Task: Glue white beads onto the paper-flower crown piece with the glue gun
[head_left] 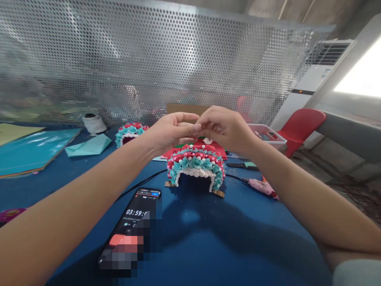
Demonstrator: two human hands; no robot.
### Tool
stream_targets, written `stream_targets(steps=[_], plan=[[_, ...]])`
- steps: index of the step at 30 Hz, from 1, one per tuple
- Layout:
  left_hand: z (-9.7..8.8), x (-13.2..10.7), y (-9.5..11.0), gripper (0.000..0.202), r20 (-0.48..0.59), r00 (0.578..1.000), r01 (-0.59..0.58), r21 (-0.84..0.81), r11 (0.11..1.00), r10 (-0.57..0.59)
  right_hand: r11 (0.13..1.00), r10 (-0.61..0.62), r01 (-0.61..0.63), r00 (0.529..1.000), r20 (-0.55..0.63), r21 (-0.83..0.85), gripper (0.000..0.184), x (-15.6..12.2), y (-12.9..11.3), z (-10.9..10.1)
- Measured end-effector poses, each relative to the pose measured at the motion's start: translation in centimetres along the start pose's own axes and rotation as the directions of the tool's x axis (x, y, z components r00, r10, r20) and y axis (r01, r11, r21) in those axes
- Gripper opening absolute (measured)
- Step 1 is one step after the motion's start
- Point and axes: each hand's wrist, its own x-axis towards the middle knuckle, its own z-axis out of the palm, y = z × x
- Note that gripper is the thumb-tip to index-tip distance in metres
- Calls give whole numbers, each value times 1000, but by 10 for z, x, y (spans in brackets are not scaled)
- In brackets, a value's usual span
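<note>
My left hand (178,129) and my right hand (228,127) meet in the air, fingertips touching, above a decorated arch (195,163). Both have their fingers drawn together in a pinch; whatever lies between them is too small or hidden to make out. The arch stands upright, covered in turquoise and red paper petals with white and pink beads, and a row of white beads edges its opening. Small brown cardboard strips (218,193) stick out at its feet. A white tuft (207,141) shows just under my right hand.
A second decorated arch (131,130) stands behind my left forearm. Around lie a phone (139,206) with a running timer, a pink glue gun (262,186), a cutter (242,165), folded turquoise paper (89,146), a thread spool (94,124) and a plastic basket (268,135). Perforated metal (149,59) rises behind.
</note>
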Motion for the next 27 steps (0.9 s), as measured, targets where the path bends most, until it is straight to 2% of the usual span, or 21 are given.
stream_targets(steps=[3, 8, 12, 15, 19, 22, 27], plan=[[5, -2, 1, 33, -16, 1000, 22, 6, 1000, -22, 997, 74, -73, 997, 8, -39, 4, -4, -8, -2], [10, -3, 2, 26, -58, 995, 77, -79, 994, -82, 991, 111, -115, 992, -53, -72, 3, -7, -13, -3], [11, -6, 0, 31, -106, 993, 42, -124, 991, -56, 982, 151, -161, 983, -106, -98, 3, -9, -16, -2], [11, -9, -3, 33, -120, 992, 23, -122, 992, -38, 982, 175, -181, 980, -90, -60, 3, -12, -18, -1], [11, -12, -6, 27, -91, 995, 21, -111, 994, -31, 989, 129, -126, 991, -29, 72, 17, -15, -18, -1], [11, -14, -6, 29, -108, 993, 38, -140, 989, -54, 996, 78, -76, 996, -43, 46, 15, -16, -19, 0], [10, -15, -6, 30, -101, 992, 61, -147, 987, -76, 995, 99, -100, 988, -115, -7, 11, -19, -24, 7]])
